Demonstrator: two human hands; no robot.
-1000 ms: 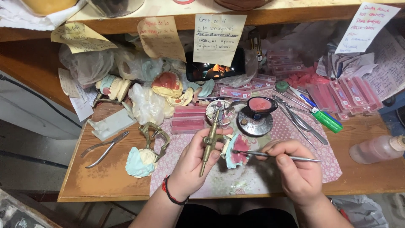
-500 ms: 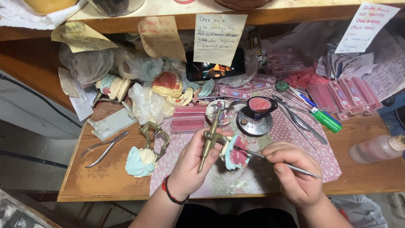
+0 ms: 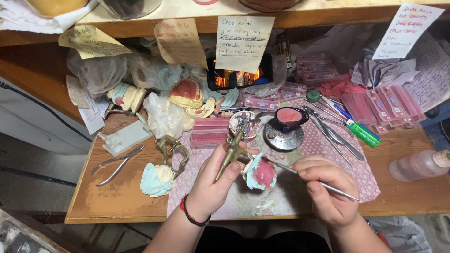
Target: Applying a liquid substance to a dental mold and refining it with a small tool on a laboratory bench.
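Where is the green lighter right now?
In the head view, the green plastic lighter lies on the right side of the wooden bench, beside the long metal tweezers and below the clear pink tooth-card boxes, beyond the right hand.

The brass articulator (image 3: 233, 153) is partly hidden by the left hand (image 3: 213, 185) — the jars (image 3: 129, 5) on the shelf are cut off by the top edge.

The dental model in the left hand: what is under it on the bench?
Under the dental model lies a pink patterned mat on the wooden bench. The left hand and the model cover the mat directly beneath, so anything there is hidden.
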